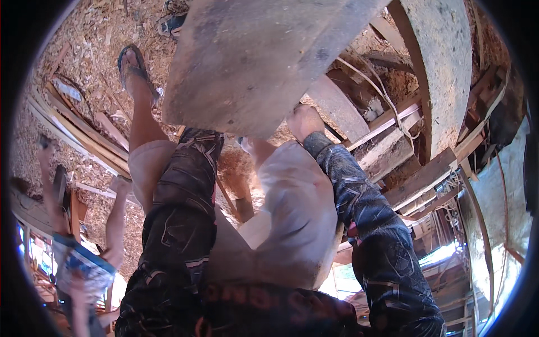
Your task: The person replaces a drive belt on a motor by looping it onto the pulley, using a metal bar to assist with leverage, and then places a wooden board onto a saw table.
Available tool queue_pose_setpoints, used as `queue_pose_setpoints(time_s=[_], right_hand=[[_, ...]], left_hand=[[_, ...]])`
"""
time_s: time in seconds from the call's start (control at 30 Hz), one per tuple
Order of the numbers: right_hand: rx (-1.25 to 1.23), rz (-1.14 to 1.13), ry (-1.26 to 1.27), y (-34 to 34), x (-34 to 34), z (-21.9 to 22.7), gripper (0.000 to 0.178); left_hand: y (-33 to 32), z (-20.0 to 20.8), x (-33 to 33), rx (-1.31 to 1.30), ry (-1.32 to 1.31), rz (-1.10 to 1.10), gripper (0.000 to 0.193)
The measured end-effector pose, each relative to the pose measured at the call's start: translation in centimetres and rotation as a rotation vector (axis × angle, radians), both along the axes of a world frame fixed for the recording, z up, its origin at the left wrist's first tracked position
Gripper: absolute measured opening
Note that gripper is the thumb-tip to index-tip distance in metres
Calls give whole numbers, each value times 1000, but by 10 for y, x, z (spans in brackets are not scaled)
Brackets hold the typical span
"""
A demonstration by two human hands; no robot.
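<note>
A broad, flat wooden board [241, 67], greyish brown with a few dark spots, rises tilted in front of me. My right hand [306, 121] is closed at its lower right edge, with the fingers partly out of sight against the board. On the other side, my left sleeve [193, 151] runs up to the board's lower edge. The left hand itself is hidden behind the board, so its grip does not show. Both forearms are in dark patterned sleeves, over my light-coloured shorts [295, 202].
Wood shavings [84, 33] cover the ground. Long wooden strips [84, 135] lie at the left, near another person [84, 264]. A large curved plank [443, 67] stands at the right, above stacked timber offcuts [393, 151] and a loose cord [387, 92]. My sandalled foot [132, 59] is at the upper left.
</note>
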State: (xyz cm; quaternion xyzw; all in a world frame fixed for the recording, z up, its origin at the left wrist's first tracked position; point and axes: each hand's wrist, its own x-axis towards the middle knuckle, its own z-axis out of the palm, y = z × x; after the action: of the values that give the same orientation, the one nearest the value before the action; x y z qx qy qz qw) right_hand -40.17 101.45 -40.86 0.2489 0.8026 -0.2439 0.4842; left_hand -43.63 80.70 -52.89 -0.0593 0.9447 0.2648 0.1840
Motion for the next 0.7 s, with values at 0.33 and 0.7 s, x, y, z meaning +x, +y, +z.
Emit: queue_pose_setpoints(time_s=[0.33, 0.7], right_hand=[[87, -43, 119, -22, 3, -25, 60], [23, 38, -6, -24, -17, -9, 61]], left_hand=[[-8, 9, 1, 32, -108, -73, 74], [-10, 8, 0, 111, -202, -135, 70]])
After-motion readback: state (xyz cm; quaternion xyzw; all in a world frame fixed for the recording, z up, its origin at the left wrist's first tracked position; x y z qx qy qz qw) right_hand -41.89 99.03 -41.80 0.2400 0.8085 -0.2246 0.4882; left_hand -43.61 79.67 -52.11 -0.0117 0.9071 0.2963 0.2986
